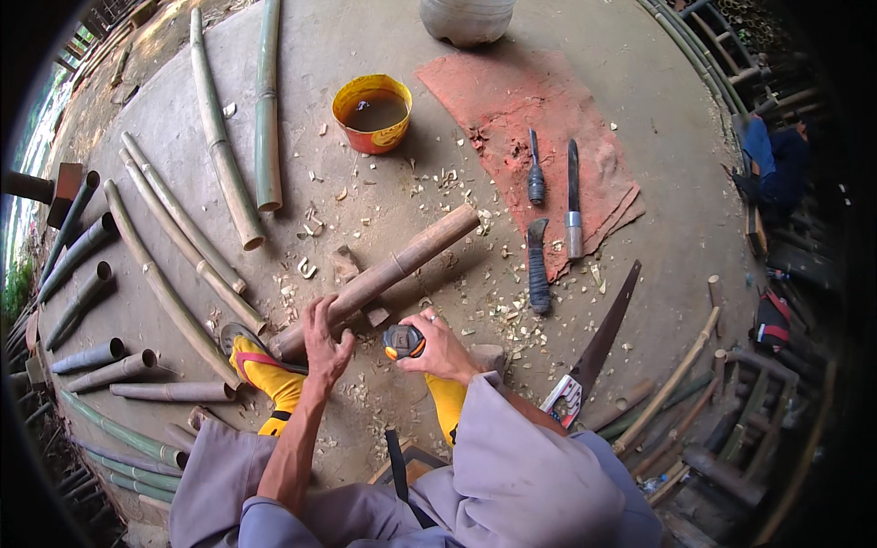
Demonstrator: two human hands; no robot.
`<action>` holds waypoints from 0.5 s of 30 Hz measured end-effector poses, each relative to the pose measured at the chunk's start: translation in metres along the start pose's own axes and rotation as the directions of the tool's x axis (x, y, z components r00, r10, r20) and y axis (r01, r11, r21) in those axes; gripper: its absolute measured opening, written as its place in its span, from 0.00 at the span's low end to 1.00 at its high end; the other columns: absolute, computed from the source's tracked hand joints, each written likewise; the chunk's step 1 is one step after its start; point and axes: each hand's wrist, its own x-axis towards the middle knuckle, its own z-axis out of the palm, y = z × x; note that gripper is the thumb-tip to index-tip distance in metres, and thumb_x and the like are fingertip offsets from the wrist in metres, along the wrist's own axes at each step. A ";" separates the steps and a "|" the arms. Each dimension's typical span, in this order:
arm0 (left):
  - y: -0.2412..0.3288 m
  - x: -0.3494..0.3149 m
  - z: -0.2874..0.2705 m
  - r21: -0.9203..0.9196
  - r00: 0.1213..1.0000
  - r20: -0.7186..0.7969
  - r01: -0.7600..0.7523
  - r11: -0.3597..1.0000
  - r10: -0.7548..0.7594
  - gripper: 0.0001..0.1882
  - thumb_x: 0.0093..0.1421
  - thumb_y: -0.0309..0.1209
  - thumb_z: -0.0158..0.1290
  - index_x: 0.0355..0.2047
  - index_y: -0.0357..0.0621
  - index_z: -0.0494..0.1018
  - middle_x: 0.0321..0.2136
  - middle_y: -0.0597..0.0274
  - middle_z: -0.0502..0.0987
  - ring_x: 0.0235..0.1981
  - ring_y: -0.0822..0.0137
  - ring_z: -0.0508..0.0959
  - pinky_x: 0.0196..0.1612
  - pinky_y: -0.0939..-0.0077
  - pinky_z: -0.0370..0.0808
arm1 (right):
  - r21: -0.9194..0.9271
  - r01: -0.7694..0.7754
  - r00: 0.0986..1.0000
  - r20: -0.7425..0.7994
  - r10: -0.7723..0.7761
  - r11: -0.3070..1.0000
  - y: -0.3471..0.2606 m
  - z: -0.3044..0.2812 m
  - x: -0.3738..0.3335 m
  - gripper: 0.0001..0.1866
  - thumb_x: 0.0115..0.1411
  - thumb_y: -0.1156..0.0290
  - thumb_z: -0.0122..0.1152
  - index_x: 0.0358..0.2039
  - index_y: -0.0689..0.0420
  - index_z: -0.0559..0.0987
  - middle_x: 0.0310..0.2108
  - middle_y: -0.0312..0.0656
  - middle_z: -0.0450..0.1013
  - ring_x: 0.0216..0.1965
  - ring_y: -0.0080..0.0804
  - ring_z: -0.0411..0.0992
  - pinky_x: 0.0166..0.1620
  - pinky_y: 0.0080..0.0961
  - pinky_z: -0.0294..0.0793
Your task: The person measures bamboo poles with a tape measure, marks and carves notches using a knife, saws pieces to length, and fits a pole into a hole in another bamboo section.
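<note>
A thick brown bamboo pole (393,269) lies slanted before me across a wooden block (346,264), its near end by my yellow-socked foot (265,370). Over that near part is my left hand (326,347), fingers apart and thumb out, touching or just above the pole; which of the two I cannot tell. My right hand (443,349) is closed around a black and orange tape measure (403,342), just right of the pole. No drawn-out tape shows. A handsaw (598,352) with a white and red handle lies to the right of my right forearm.
A yellow and red bucket (373,114) of murky liquid stands ahead. On a red cloth (512,110) lie a chisel-like tool (535,173) and a long blade (574,196); a wrapped-handle tool (538,269) lies at its edge. Several bamboo poles (224,155) spread leftward. Shavings litter the floor.
</note>
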 end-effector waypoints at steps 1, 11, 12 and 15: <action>0.024 -0.003 0.004 -0.218 0.987 0.139 0.105 0.970 -0.075 0.27 0.45 0.29 0.54 0.49 0.41 0.66 0.44 0.48 0.68 0.49 0.52 0.69 0.54 0.62 0.64 | 0.013 0.004 1.000 0.000 -0.004 1.000 -0.005 -0.002 -0.001 0.35 0.38 0.60 0.73 0.46 0.61 0.69 0.41 0.49 0.65 0.46 0.46 0.66 0.50 0.34 0.66; 0.067 0.001 0.040 -0.298 0.801 0.511 0.505 0.810 -0.312 0.28 0.42 0.44 0.62 0.40 0.38 0.73 0.33 0.52 0.76 0.37 0.59 0.76 0.43 0.68 0.72 | 0.866 -0.273 0.947 0.165 0.276 0.418 0.010 -0.010 -0.001 0.22 0.47 0.84 0.61 0.45 0.63 0.69 0.36 0.43 0.72 0.36 0.27 0.74 0.41 0.22 0.76; 0.067 0.000 0.036 -0.233 0.805 0.513 0.466 0.853 -0.299 0.27 0.42 0.43 0.62 0.38 0.38 0.73 0.33 0.52 0.76 0.36 0.59 0.77 0.41 0.68 0.72 | 0.832 -0.306 0.942 0.195 0.274 0.463 0.019 -0.010 0.000 0.17 0.48 0.84 0.60 0.40 0.63 0.70 0.32 0.40 0.72 0.30 0.24 0.74 0.35 0.20 0.77; 0.073 0.007 0.018 -0.041 0.819 0.418 0.448 0.893 -0.392 0.24 0.40 0.42 0.62 0.32 0.37 0.71 0.29 0.51 0.76 0.30 0.58 0.76 0.35 0.68 0.72 | 0.850 -0.387 0.916 0.310 0.255 0.357 0.039 -0.043 0.008 0.13 0.50 0.82 0.61 0.36 0.63 0.70 0.27 0.38 0.71 0.24 0.22 0.72 0.27 0.18 0.76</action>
